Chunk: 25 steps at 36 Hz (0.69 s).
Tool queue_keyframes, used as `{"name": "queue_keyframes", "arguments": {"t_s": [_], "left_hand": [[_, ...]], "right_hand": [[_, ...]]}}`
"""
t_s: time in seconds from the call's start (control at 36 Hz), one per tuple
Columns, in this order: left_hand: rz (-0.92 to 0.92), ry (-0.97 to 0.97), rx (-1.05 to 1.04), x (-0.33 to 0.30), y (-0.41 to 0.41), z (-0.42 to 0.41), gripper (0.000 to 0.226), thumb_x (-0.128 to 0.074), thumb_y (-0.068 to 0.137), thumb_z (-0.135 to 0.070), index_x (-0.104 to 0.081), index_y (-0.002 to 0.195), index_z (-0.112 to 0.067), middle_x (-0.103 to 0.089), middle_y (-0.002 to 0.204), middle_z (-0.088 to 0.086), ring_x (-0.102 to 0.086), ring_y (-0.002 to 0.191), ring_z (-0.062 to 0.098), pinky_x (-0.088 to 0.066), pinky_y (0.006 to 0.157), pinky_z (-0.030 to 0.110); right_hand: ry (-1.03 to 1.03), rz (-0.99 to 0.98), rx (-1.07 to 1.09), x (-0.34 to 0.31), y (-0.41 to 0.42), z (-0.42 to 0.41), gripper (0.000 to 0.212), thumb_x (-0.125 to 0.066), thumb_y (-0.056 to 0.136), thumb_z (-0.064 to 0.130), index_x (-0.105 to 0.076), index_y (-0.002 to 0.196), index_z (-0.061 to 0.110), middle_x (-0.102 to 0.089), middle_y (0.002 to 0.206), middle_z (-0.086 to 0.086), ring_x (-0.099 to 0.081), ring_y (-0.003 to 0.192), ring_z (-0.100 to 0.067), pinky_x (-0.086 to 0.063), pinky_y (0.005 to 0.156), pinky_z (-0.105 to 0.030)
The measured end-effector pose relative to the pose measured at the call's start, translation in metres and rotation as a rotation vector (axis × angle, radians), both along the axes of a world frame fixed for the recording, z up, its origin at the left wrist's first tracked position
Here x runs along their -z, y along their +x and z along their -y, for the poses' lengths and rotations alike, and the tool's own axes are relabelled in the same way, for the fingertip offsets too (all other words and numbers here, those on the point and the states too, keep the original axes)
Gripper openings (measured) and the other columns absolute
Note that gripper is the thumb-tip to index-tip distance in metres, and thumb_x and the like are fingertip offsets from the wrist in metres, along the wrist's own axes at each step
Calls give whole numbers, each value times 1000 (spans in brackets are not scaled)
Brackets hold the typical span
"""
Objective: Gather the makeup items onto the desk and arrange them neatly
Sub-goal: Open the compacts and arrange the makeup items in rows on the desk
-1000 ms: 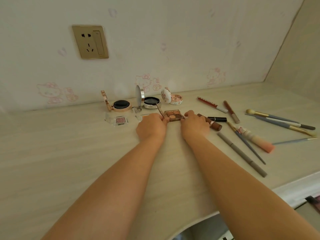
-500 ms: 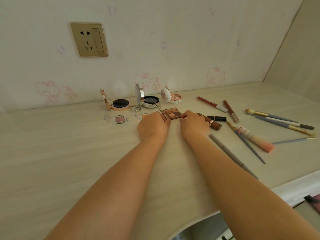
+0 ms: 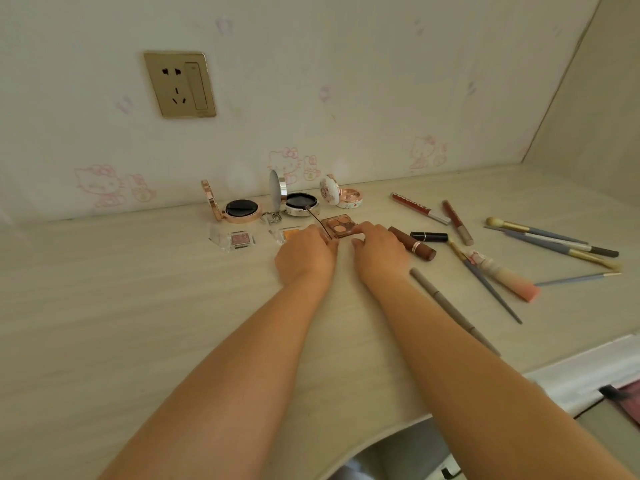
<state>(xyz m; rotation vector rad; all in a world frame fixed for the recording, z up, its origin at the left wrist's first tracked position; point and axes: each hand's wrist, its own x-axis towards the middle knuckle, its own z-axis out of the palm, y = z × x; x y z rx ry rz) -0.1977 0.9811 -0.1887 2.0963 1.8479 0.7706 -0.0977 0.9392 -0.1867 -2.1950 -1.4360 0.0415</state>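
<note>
A small open eyeshadow palette (image 3: 337, 226) with brown and peach pans lies on the pale wooden desk (image 3: 121, 306). My left hand (image 3: 306, 252) grips its left edge and clear lid. My right hand (image 3: 379, 251) touches its right side with a fingertip. Behind stand three open compacts: a rose-gold one (image 3: 239, 210), a silver one (image 3: 299, 202) and a white floral one (image 3: 346, 197). Two clear single-shadow cases lie to the left, one pink (image 3: 239, 239) and one orange (image 3: 287, 233).
Right of my hands lie a brown tube (image 3: 414, 244), a black lipstick (image 3: 429, 236), two lip glosses (image 3: 419, 207), a grey pencil (image 3: 450, 306), a pink-tipped brush (image 3: 502, 275) and several slim brushes (image 3: 554, 240). A wall socket (image 3: 180, 84) sits above. The desk's front edge curves at bottom right.
Both hands have slid the palette slightly away from me toward the compacts. My right index finger now rests on the palette's right edge. Everything else stays in place.
</note>
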Motion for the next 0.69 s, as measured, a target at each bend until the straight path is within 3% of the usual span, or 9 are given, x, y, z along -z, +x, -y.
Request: {"name": "queue_keyframes", "arguments": {"t_s": [0.14,0.25,0.44,0.69], "left_hand": [[172,22,104,1,-7,21,18,-59,84,-43,-64,87,-26,-68,90,-4,-61,90,20,-41,67,28],[225,19,204,3,-12,41,12,-61,84,-39,-64,85,-27,-66,83,-11,-61,86,14,-46,71,29],[135,-45,359,4,-7,75,3,-61,83,-33,-64,83,-32,-57,74,-17,-61,86,10,-48,76,28],[150,-64,411,1,-8,100,6,-59,85,-31,-63,89,-32,-59,80,-17,-60,86,9,-50,79,30]], "right_hand": [[165,-17,-36,-2,-7,27,25,-49,93,20,-57,117,17,-60,112,-8,-51,108,-27,-39,82,-35],[223,88,46,-4,-3,59,23,-50,92,21,-59,113,20,-61,112,-3,-49,108,-24,-34,82,-32],[-78,278,342,-1,13,111,30,-46,90,33,-49,115,16,-48,118,-7,-42,111,-25,-36,87,-35],[-165,151,278,-1,10,126,29,-43,94,29,-51,117,13,-49,117,-6,-47,106,-24,-37,80,-33]]}}
